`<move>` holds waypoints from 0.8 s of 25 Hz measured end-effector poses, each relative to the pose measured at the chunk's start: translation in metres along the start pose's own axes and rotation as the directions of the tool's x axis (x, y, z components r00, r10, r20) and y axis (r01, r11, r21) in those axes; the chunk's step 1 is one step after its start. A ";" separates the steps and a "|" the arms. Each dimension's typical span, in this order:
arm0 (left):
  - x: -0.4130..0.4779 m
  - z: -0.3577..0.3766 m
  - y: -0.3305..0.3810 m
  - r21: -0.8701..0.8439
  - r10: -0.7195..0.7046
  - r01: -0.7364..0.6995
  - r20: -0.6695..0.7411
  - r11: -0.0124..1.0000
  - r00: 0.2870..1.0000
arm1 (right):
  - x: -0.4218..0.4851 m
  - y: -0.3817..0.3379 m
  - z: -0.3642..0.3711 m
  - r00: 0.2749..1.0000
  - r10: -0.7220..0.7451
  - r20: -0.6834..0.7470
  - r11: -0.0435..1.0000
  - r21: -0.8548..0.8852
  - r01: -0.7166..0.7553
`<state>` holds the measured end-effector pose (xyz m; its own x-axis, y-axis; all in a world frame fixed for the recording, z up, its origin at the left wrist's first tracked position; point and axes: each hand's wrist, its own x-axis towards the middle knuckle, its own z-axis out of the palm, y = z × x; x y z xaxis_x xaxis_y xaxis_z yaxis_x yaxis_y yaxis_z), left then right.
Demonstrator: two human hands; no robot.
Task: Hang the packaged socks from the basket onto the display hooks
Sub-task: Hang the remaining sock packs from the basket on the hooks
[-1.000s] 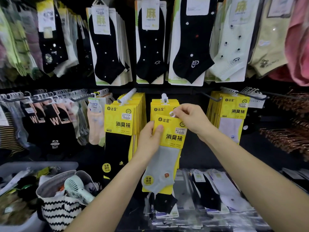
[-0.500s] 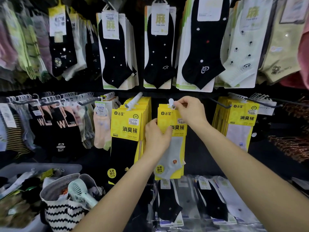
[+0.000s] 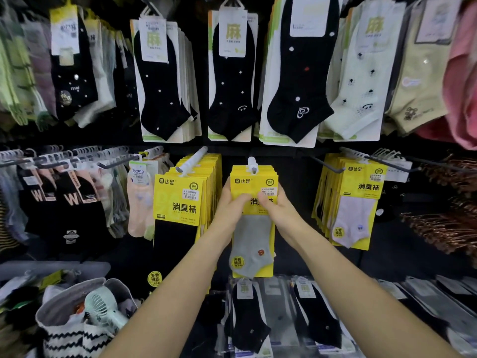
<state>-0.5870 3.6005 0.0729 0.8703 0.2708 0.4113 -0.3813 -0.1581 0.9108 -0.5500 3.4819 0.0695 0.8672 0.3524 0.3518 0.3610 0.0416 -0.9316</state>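
A yellow-carded pack of grey socks (image 3: 254, 236) hangs on the white-tipped middle display hook (image 3: 252, 164), in front of several like packs. My left hand (image 3: 229, 205) grips the pack's left edge with its thumb on the card front. My right hand (image 3: 277, 206) holds the right edge at the same height, thumb on the card. The basket (image 3: 72, 329), a zigzag-striped fabric bag at the lower left, holds a small mint fan and some items.
Neighbouring hooks carry yellow packs of black socks (image 3: 180, 215) to the left and pale socks (image 3: 356, 202) to the right. Black and pale sock packs hang on the row above. Flat packs (image 3: 309, 319) lie on the shelf below. Copper hangers (image 3: 444, 223) jut out at right.
The pack went up onto the middle hook. My right hand left the hook hole and dropped to the card's right edge; my left hand rose to the left edge.
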 end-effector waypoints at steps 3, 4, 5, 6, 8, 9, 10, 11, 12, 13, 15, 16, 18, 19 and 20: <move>-0.003 -0.002 -0.006 0.018 -0.021 0.021 0.007 1.000 1.000 | -0.002 0.003 -0.001 1.000 -0.002 0.021 1.000 -0.019 0.003; -0.006 -0.002 -0.010 0.018 -0.035 0.035 0.001 0.999 0.999 | -0.005 0.006 -0.002 1.000 0.015 0.017 0.999 -0.032 -0.015; -0.013 -0.001 -0.016 0.018 -0.056 0.056 -0.005 0.998 0.998 | -0.010 0.011 -0.004 0.999 0.038 0.015 0.998 -0.051 -0.038; -0.022 0.000 -0.023 0.023 -0.080 0.080 -0.010 0.997 0.997 | -0.016 0.018 -0.007 0.998 0.060 0.023 0.996 -0.073 -0.058; -0.049 0.001 -0.036 0.032 -0.097 0.097 -0.014 0.995 0.995 | -0.035 0.036 -0.013 0.993 0.101 0.059 0.989 -0.110 -0.094; -0.066 0.001 -0.045 0.049 -0.086 0.087 -0.014 0.995 0.996 | -0.049 0.047 -0.016 0.990 0.128 0.065 0.985 -0.122 -0.120; -0.082 0.002 -0.054 0.073 -0.089 0.089 -0.006 0.993 0.996 | -0.066 0.059 -0.020 0.984 0.167 0.056 0.979 -0.129 -0.159; -0.100 0.003 -0.062 0.100 -0.117 0.116 0.000 0.988 0.993 | -0.084 0.071 -0.024 0.976 0.214 0.042 0.969 -0.135 -0.207; -0.117 0.003 -0.071 0.126 -0.158 0.157 -0.004 0.979 0.987 | -0.104 0.084 -0.029 0.964 0.264 0.038 0.956 -0.146 -0.256; -0.134 0.004 -0.079 0.154 -0.204 0.205 -0.023 0.967 0.979 | -0.125 0.097 -0.034 0.946 0.320 0.046 0.937 -0.164 -0.309; -0.165 0.007 -0.098 0.195 -0.296 0.298 -0.039 0.935 0.954 | -0.165 0.121 -0.045 0.901 0.427 0.078 0.892 -0.203 -0.405; -0.181 0.010 -0.108 0.213 -0.344 0.338 -0.011 0.917 0.939 | -0.184 0.132 -0.050 0.877 0.472 0.088 0.868 -0.224 -0.444; -0.215 0.018 -0.129 0.233 -0.434 0.411 0.058 0.881 0.899 | -0.220 0.151 -0.058 0.830 0.550 0.089 0.817 -0.262 -0.513; -0.232 0.023 -0.140 0.234 -0.466 0.437 0.084 0.868 0.881 | -0.235 0.161 -0.062 0.813 0.577 0.084 0.797 -0.278 -0.537; -0.249 0.028 -0.151 0.246 -0.492 0.457 0.104 0.855 0.864 | -0.249 0.170 -0.067 0.800 0.596 0.071 0.778 -0.295 -0.554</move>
<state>-0.7379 3.5304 -0.1679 0.9722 0.2134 -0.0965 0.1488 -0.2448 0.9581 -0.6818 3.3387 -0.1703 0.8843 0.3733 -0.2805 -0.0981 -0.4388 -0.8932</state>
